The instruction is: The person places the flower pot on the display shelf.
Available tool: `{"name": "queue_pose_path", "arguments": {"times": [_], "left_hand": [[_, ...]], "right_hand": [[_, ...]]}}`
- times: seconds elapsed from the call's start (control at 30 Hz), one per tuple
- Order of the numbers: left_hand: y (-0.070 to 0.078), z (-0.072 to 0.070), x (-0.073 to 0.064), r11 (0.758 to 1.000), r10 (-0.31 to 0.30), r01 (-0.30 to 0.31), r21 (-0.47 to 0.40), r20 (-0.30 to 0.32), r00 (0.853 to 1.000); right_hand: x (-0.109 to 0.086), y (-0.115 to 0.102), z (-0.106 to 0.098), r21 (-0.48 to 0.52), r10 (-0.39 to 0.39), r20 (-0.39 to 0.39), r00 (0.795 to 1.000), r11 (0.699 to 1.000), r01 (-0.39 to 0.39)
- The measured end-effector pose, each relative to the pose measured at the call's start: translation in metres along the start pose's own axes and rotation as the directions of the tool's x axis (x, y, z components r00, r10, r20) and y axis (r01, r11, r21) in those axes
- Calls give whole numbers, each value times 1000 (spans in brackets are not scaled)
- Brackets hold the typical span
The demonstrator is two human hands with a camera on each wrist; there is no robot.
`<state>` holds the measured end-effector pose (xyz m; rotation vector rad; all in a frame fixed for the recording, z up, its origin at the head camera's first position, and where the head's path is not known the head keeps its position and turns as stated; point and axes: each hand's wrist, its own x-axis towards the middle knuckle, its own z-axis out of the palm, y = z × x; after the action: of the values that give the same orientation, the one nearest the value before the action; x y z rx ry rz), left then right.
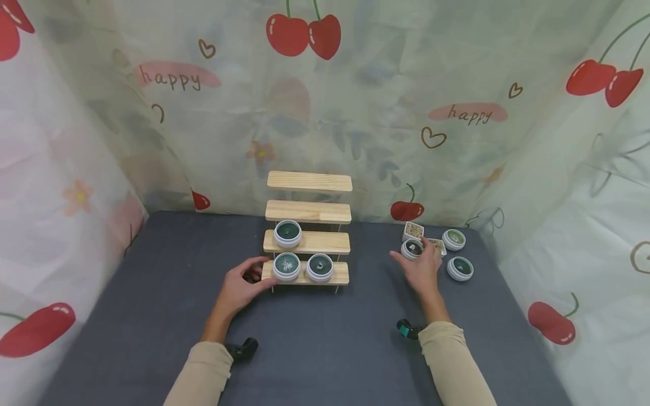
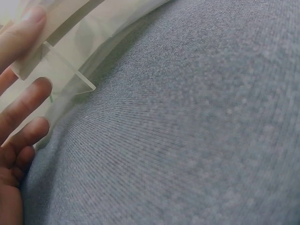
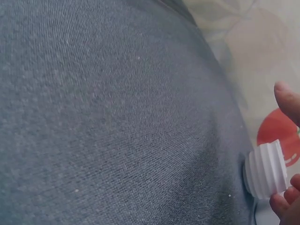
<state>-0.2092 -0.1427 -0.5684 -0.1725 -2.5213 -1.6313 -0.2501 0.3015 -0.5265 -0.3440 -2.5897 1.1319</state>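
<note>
A pale wooden four-tiered stand (image 1: 320,241) is set upright; at its three o'clock, a white ribbed round dark-topped pot (image 1: 412,248) is placed upright.

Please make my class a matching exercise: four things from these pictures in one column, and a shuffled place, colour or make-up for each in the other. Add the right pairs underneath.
1. Left hand
2. Right hand
3. Table cover
4. Rack

A. Dark blue-grey
B. Pale wood, four-tiered
C. At the left end of the lowest tier
D. Near a pot off the rack

Pairs: 1-C; 2-D; 3-A; 4-B
</note>
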Motion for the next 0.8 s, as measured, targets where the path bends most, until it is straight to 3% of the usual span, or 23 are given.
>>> {"name": "queue_pose_path", "arguments": {"times": [0.43, 0.8], "left_hand": [[1, 0, 0, 1000, -7, 7, 3, -8, 1000], [1, 2, -1, 1000, -8, 8, 9, -9, 1000]], "right_hand": [[5, 6, 12, -15, 15, -50, 999, 1000, -15], [9, 4, 27, 41, 94, -71, 993, 995, -91]]}}
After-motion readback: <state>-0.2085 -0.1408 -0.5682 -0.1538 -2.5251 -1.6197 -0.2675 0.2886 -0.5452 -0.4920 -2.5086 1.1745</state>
